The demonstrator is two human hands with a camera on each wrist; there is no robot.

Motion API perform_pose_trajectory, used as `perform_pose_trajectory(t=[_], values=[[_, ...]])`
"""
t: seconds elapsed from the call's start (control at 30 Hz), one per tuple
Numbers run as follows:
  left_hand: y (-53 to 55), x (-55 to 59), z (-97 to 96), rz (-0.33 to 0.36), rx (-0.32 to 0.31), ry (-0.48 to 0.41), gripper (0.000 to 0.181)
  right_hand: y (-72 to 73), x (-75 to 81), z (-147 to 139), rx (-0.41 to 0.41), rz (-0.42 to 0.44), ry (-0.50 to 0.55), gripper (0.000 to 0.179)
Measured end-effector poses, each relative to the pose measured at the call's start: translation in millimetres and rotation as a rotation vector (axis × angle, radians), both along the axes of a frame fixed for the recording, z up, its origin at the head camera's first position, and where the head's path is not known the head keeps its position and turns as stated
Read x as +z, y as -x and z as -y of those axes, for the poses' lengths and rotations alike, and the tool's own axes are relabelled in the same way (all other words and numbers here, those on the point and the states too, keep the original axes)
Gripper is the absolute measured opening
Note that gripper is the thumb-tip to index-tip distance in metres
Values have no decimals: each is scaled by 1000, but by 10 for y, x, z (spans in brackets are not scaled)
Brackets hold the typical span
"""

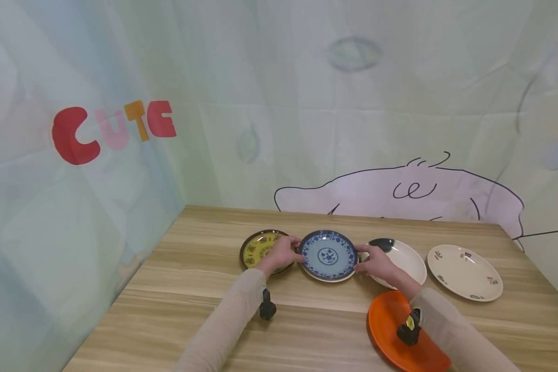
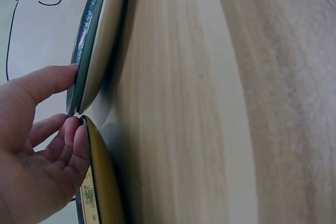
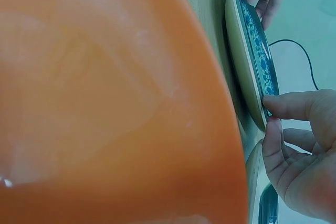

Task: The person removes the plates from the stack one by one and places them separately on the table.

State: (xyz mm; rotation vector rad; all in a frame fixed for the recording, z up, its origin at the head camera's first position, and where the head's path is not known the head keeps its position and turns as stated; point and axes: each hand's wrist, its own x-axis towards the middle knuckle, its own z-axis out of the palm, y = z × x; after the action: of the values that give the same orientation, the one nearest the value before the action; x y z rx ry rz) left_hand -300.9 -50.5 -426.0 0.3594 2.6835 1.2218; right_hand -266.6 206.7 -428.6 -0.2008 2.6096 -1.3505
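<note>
A blue patterned plate (image 1: 327, 257) lies on top of a cream plate (image 2: 107, 30), whose pale edge shows below it. My left hand (image 1: 281, 254) pinches the blue plate's left rim, thumb on top and fingers by the edge. On the opposite side, my right hand (image 1: 381, 266) grips the same plate between thumb and fingers. Beneath the left hand is a yellow plate (image 1: 251, 253) with a dark rim, partly hidden by it. A white plate (image 1: 411, 261) with a dark patch sits under the right hand and is partly covered.
An orange plate (image 1: 386, 323) lies nearer the front, under the right forearm, and fills much of the right wrist view. At the far right is a cream oval plate (image 1: 465, 271) with small motifs. The wooden table (image 1: 190, 279) meets a printed curtain (image 1: 232, 129) behind and on the left.
</note>
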Motion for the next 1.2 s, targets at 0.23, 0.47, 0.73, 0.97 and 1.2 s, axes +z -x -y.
perform_pose_trajectory(t=[0.23, 0.47, 0.73, 0.97, 1.2], values=[[6, -7, -21, -25, -8, 26, 52, 2, -1, 0, -1, 0, -5, 56], [28, -41, -32, -32, -8, 39, 53, 2, -3, 1, -9, 13, -4, 56], [25, -31, -41, -29, 3, 45, 54, 5, -5, 1, -7, 11, -13, 57], [29, -28, -64, -8, 24, 38, 55, 8, -3, 6, -4, 9, -9, 57], [33, -31, -70, -17, 39, 9, 56, -6, 6, 13, -3, 5, -6, 57]])
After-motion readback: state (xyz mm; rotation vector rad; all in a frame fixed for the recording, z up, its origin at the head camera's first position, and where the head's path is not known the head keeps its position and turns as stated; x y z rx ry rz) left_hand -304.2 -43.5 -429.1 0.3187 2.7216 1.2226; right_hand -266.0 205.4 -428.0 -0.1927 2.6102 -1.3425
